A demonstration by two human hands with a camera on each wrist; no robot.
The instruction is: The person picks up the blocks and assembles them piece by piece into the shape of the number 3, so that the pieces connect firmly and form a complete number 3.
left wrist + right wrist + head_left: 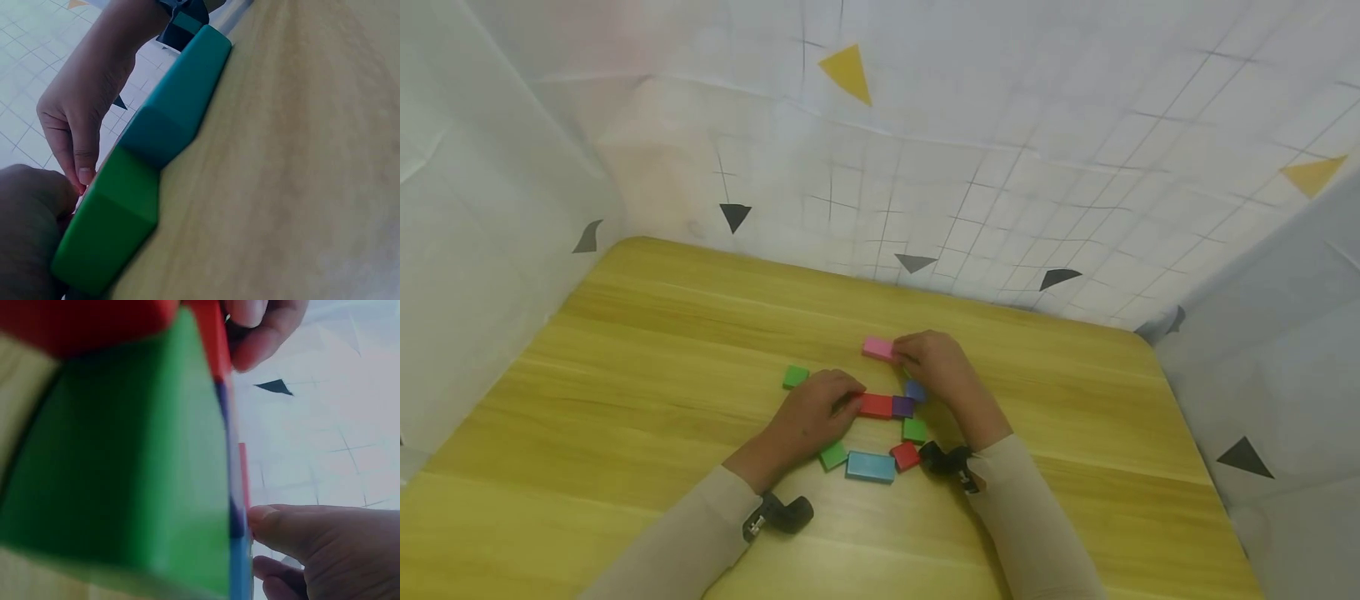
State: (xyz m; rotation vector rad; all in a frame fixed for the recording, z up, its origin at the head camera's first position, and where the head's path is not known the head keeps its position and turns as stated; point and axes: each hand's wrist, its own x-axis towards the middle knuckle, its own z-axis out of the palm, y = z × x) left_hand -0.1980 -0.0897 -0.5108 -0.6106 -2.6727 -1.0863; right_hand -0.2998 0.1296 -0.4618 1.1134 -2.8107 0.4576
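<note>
My left hand (816, 410) is at the left end of a long red block (876, 406), gripping it between thumb and fingers. A small purple block (902, 407) touches that block's right end. Farther back, my right hand (936, 364) pinches the right end of a pink block (878, 348). Below the right fingers lies a blue block (914, 391), partly covered. In the right wrist view, the right thumb (265, 519) meets the pink block's edge, while a green block (112, 462) fills the foreground.
Around the red block lie a light-blue block (870, 467), a small red block (906, 456) and green blocks at right (914, 431), lower left (832, 456) and upper left (795, 377). White patterned sheets (970, 167) enclose the wooden table (625, 358).
</note>
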